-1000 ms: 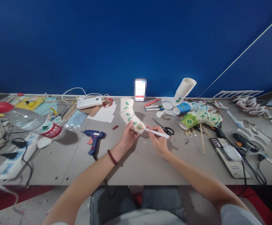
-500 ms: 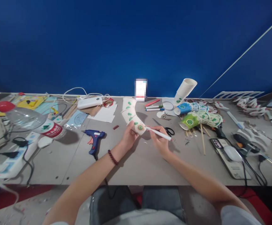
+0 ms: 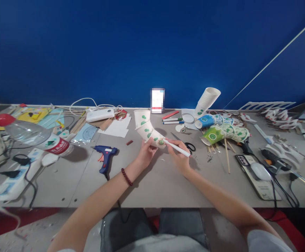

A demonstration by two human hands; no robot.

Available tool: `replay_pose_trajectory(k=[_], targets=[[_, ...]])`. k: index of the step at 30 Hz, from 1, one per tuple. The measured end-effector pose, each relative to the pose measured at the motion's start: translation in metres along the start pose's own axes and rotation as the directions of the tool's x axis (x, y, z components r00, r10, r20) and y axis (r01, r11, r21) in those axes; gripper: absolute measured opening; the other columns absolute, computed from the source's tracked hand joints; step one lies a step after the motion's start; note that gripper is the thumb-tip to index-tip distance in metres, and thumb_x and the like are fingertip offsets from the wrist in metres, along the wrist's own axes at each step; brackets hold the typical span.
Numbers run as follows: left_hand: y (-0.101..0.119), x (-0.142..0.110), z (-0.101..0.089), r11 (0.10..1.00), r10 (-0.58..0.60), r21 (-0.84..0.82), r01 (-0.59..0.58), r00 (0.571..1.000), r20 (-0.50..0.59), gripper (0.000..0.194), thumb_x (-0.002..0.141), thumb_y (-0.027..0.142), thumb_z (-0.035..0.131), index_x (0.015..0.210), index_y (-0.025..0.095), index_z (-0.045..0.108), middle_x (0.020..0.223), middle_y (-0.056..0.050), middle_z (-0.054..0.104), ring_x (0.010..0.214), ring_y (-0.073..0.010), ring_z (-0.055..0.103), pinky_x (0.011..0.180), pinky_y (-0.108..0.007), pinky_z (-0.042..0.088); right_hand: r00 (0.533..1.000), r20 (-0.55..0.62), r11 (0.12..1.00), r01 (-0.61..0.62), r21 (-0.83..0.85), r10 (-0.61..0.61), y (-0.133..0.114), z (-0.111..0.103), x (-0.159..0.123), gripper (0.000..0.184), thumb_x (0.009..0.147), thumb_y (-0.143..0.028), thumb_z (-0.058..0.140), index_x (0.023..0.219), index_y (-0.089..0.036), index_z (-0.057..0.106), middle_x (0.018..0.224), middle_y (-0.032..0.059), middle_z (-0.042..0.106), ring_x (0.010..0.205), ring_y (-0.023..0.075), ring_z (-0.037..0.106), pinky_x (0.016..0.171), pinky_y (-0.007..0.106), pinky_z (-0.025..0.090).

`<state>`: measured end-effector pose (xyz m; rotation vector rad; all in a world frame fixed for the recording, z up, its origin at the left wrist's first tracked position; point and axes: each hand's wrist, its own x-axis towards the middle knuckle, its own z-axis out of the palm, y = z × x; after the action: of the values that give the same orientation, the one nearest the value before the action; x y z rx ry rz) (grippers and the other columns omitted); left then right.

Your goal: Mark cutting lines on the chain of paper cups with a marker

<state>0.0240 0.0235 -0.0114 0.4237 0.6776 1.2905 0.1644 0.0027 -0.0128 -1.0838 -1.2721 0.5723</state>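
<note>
A curved chain of white paper cups with green leaf prints [image 3: 143,122] is joined end to end in front of me. My left hand [image 3: 147,154] is closed around its near end, thumb on top. In my right hand [image 3: 178,155] is a white marker pen [image 3: 178,148], held like a writing tool. Its tip meets the round brown-and-green mark on the nearest cup, or lies very close to it. Black-handled scissors [image 3: 190,147] lie just beyond my right hand. Left of my left hand rests a blue glue gun [image 3: 105,154].
At the right lie a blue cup chain [image 3: 205,121], a green cup chain [image 3: 213,134] and a phone [image 3: 254,178]. Behind them leans a cup stack [image 3: 208,99]. Several markers [image 3: 173,122] lie near the wall. On the left are a plastic bottle [image 3: 34,133] and a power strip [image 3: 18,178].
The cup chain has tilted and turned in my left hand, its far end shifting left and its near end rising slightly. The marker has stayed at the nearest cup.
</note>
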Motion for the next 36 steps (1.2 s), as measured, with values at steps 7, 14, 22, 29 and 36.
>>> replay_pose_trajectory(k=[7, 14, 22, 29, 36], targets=[[0.0003, -0.0004, -0.0005, 1.000, -0.007, 0.011, 0.007, 0.999, 0.048, 0.050, 0.074, 0.037, 0.079, 0.117, 0.024, 0.058, 0.107, -0.006, 0.072, 0.104, -0.0204, 0.066, 0.100, -0.039, 0.044, 1.000, -0.007, 0.996, 0.001, -0.090, -0.001, -0.0005, -0.0002, 0.0007, 0.011, 0.083, -0.035, 0.070, 0.088, -0.025, 0.073, 0.095, 0.0069, 0.079, 0.086, 0.0265, 0.075, 0.080, 0.042, 0.060], [0.0018, -0.0015, -0.0016, 0.999, -0.031, 0.028, 0.030, 0.999, 0.033, 0.050, 0.074, 0.036, 0.079, 0.119, 0.025, 0.058, 0.105, -0.004, 0.072, 0.101, -0.0204, 0.066, 0.098, -0.038, 0.044, 1.000, 0.002, 0.991, 0.015, -0.136, -0.015, 0.0016, -0.0012, 0.0014, 0.018, 0.084, -0.038, 0.070, 0.090, -0.022, 0.074, 0.094, 0.0086, 0.079, 0.085, 0.0264, 0.075, 0.081, 0.042, 0.060], [0.0008, -0.0006, -0.0012, 1.000, -0.017, 0.013, 0.016, 0.999, 0.045, 0.050, 0.074, 0.035, 0.080, 0.118, 0.025, 0.059, 0.105, -0.004, 0.072, 0.100, -0.0202, 0.066, 0.097, -0.038, 0.044, 0.998, 0.014, 0.987, 0.066, -0.147, -0.064, 0.0027, -0.0007, 0.0007, 0.013, 0.085, -0.033, 0.068, 0.090, -0.021, 0.074, 0.095, 0.0082, 0.079, 0.087, 0.0255, 0.076, 0.079, 0.039, 0.062], [0.0011, -0.0017, 0.0005, 1.000, 0.001, 0.019, -0.002, 0.998, 0.058, 0.049, 0.075, 0.034, 0.079, 0.118, 0.024, 0.059, 0.105, -0.006, 0.073, 0.101, -0.0211, 0.066, 0.099, -0.039, 0.044, 0.997, 0.027, 0.990, 0.080, -0.116, -0.077, 0.0030, 0.0002, -0.0012, 0.011, 0.084, -0.031, 0.070, 0.089, -0.023, 0.074, 0.097, 0.0079, 0.079, 0.096, 0.0260, 0.075, 0.090, 0.042, 0.061], [0.0001, -0.0008, -0.0013, 1.000, 0.011, 0.025, -0.013, 0.998, 0.067, 0.052, 0.074, 0.036, 0.080, 0.120, 0.024, 0.059, 0.107, -0.006, 0.072, 0.103, -0.0223, 0.067, 0.099, -0.041, 0.044, 0.998, 0.037, 0.997, 0.045, -0.068, -0.042, 0.0032, 0.0016, -0.0033, 0.011, 0.083, -0.030, 0.069, 0.088, -0.022, 0.074, 0.100, 0.0090, 0.079, 0.100, 0.0271, 0.074, 0.092, 0.044, 0.060]])
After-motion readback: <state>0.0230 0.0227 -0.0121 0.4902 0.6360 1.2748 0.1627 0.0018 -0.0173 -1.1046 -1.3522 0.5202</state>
